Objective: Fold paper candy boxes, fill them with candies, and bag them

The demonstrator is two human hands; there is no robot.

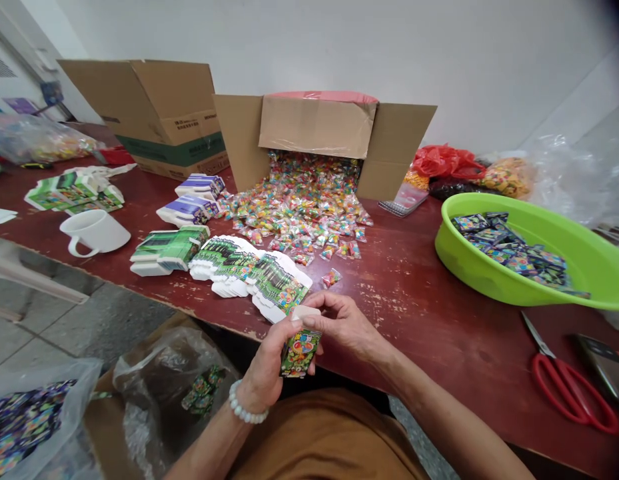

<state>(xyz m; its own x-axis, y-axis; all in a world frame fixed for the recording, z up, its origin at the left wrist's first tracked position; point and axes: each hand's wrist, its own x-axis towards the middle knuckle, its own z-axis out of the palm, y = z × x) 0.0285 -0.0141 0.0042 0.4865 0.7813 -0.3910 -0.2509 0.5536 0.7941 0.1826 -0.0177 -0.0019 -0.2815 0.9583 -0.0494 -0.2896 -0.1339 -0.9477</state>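
The small printed carton [300,353] is held in front of the person's body, at the near edge of the red counter [404,267]. The left hand [263,363] has its fingers clamped on the carton's sides, front panel facing the wearer. The right hand [348,325] has thumb and forefinger together on the carton's white flap [306,312] at the upper end; its remaining fingers are curled. The step in hand is judged to be working that end flap; whether it is being opened or tucked in cannot be determined, nor can the carton's contents be seen. The next move appears to call for a firm left hold, without crushing the thin walls, while the right fingers guide the flap along its crease. Fanned flat cartons [282,277] lie just beyond the hands. One loose candy packet [332,277] rests apart from the heap of candy packets [304,210], near the right hand. A green basin [482,283] containing dark printed packs stands well to the right.
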